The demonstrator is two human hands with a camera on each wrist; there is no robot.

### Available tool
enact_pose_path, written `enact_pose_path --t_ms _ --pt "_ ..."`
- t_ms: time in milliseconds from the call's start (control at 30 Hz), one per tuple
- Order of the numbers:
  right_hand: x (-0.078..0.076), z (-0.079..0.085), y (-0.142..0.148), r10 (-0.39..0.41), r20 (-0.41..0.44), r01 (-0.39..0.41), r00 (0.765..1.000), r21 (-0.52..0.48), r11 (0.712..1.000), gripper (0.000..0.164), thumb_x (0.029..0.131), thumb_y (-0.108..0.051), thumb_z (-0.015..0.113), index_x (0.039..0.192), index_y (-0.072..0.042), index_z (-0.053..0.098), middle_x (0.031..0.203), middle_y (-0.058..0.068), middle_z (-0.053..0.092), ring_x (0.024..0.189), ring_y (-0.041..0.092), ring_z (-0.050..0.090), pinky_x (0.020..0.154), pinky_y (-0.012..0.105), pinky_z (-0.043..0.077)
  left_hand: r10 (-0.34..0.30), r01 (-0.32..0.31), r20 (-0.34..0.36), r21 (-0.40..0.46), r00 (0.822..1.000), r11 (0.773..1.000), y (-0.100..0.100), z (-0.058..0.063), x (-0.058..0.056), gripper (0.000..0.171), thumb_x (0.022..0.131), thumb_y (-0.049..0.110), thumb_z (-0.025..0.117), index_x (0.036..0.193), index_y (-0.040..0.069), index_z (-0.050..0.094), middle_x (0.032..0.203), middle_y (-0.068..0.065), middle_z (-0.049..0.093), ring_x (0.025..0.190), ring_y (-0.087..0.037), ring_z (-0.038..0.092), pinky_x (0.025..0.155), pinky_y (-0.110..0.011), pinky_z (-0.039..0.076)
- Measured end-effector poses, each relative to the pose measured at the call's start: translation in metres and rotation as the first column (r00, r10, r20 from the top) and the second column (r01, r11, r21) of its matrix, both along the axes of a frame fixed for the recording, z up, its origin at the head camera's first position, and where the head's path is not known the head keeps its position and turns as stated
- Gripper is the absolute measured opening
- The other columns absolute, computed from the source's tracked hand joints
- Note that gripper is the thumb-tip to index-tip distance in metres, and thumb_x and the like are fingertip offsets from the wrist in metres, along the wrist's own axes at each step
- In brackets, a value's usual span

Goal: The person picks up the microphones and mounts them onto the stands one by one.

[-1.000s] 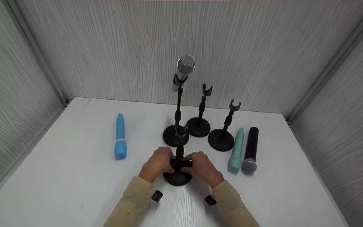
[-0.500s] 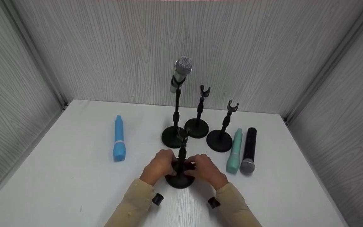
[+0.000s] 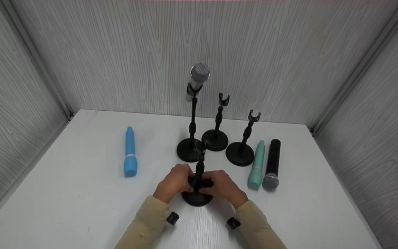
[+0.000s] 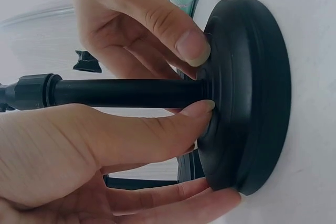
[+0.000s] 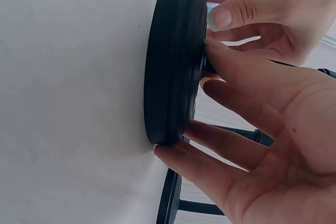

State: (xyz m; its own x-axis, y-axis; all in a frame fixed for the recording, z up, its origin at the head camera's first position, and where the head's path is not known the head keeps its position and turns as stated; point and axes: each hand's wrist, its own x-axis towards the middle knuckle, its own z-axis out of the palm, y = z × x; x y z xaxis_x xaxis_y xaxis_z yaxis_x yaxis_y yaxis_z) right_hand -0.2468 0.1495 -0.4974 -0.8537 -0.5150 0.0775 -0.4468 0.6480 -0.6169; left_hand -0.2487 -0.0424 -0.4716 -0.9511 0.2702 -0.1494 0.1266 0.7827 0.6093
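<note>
Our L hand (image 3: 174, 182) & R hand (image 3: 224, 186) pinch the round base (image 3: 197, 199) of the nearest mic stand (image 3: 200, 168), thumbs on top, fingers at the rim, prob. to steady it; it's upright on the table (image 3: 81, 207), nearer us than the taller stand (image 3: 192, 128) w/ silver mic (image 3: 200, 72).

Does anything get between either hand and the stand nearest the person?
Nothing visible does. The left hand and right hand touch the nearest stand directly, thumbs on its base. The taller stand bearing the silver microphone is beyond it, not in between.
</note>
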Motion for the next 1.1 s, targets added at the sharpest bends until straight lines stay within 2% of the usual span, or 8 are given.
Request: enact_pose_path --t_ms 133,267,500,633,800,1100 --pt "-0.001 -0.003 -0.003 -0.020 -0.071 0.020 0.997 0.008 1.000 0.010 0.087 -0.014 0.082 0.095 -0.010 0.077 0.092 0.004 0.077 0.083 0.017 0.066 0.075 0.029 0.053 0.006 -0.006 -0.003 0.003 1.000 1.000 -0.001 0.000 -0.001 0.044 0.070 0.000 0.093 0.106 0.000 0.068 0.102 -0.014 0.069 0.097 -0.027 0.067 0.092 -0.044 0.058" --pt "-0.001 -0.006 -0.004 -0.027 -0.099 0.027 0.995 0.007 1.000 0.009 0.087 -0.015 0.082 0.088 -0.011 0.075 0.087 0.003 0.076 0.077 0.017 0.063 0.071 0.026 0.050 0.007 -0.007 0.012 -0.002 1.000 1.000 -0.001 0.001 -0.001 0.043 0.070 -0.001 0.092 0.106 0.000 0.068 0.101 -0.013 0.072 0.097 -0.026 0.069 0.091 -0.044 0.059" --pt "-0.002 -0.004 -0.004 -0.031 -0.070 0.030 0.997 -0.012 0.999 0.014 0.087 -0.019 0.083 0.100 -0.014 0.082 0.092 0.000 0.080 0.084 0.012 0.070 0.075 0.025 0.053 0.005 -0.005 0.007 -0.014 1.000 1.000 0.000 0.001 -0.001 0.042 0.069 0.000 0.093 0.103 0.000 0.068 0.099 -0.012 0.071 0.095 -0.024 0.068 0.090 -0.043 0.059" --pt "-0.005 0.000 -0.003 -0.022 -0.024 0.022 0.999 -0.027 0.999 0.011 0.086 -0.021 0.084 0.096 -0.015 0.083 0.087 -0.003 0.080 0.078 0.006 0.064 0.071 0.022 0.051 0.006 -0.005 0.022 -0.020 1.000 1.000 0.000 0.002 -0.002 0.041 0.071 0.001 0.093 0.104 0.001 0.069 0.101 -0.012 0.070 0.096 -0.024 0.067 0.090 -0.043 0.059" --pt "-0.006 0.004 -0.004 -0.038 0.036 0.039 0.999 -0.034 0.999 0.010 0.084 -0.020 0.085 0.092 -0.014 0.084 0.085 -0.003 0.080 0.075 0.004 0.060 0.068 0.021 0.051 0.003 -0.002 0.044 -0.013 0.999 1.000 0.000 0.003 -0.002 0.041 0.073 0.000 0.091 0.108 0.001 0.071 0.104 -0.012 0.071 0.100 -0.025 0.068 0.092 -0.044 0.059" --pt "-0.004 0.001 -0.011 -0.060 -0.008 0.060 0.998 0.008 0.998 0.008 0.082 -0.018 0.086 0.082 -0.011 0.081 0.072 -0.002 0.075 0.065 0.005 0.053 0.060 0.020 0.045 0.005 -0.006 0.055 0.008 0.998 1.000 -0.006 0.005 0.001 0.045 0.074 0.000 0.090 0.115 0.002 0.073 0.114 -0.013 0.070 0.109 -0.028 0.066 0.097 -0.046 0.057"
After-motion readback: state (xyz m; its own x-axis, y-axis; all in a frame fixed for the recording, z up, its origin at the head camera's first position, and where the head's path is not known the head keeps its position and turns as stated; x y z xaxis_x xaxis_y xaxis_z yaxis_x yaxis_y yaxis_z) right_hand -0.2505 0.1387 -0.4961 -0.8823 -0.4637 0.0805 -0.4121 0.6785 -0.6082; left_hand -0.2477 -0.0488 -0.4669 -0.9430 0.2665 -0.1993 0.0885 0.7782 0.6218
